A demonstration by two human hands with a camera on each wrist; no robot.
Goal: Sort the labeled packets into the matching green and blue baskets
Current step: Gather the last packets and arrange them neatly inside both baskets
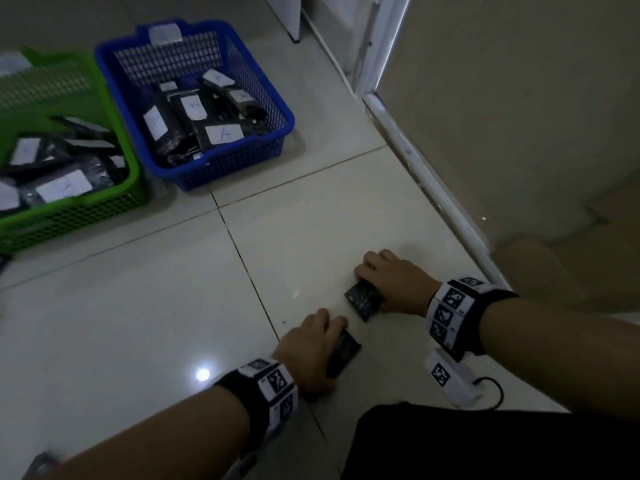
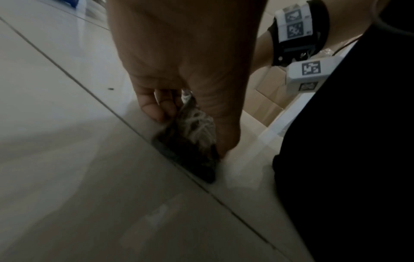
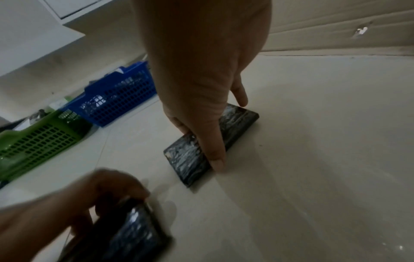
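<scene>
Two black packets lie on the pale floor tiles near me. My left hand [image 1: 313, 344] grips the nearer packet [image 1: 343, 351] between thumb and fingers; in the left wrist view that packet [image 2: 190, 145] is tilted on its edge against the floor. My right hand [image 1: 391, 278] pinches the farther packet [image 1: 365, 299] by its long sides, thumb at one edge, fingers at the other, and this packet [image 3: 195, 156] lies flat. The blue basket [image 1: 242, 157] and the green basket [image 1: 79, 213] stand far left, each holding several labelled black packets.
A white door frame [image 1: 433, 188] and a beige cardboard wall [image 1: 519, 98] bound the floor on the right. A small white tagged box [image 1: 453, 379] with a black cable lies by my right wrist. My dark-clothed leg [image 1: 485, 445] fills the lower right.
</scene>
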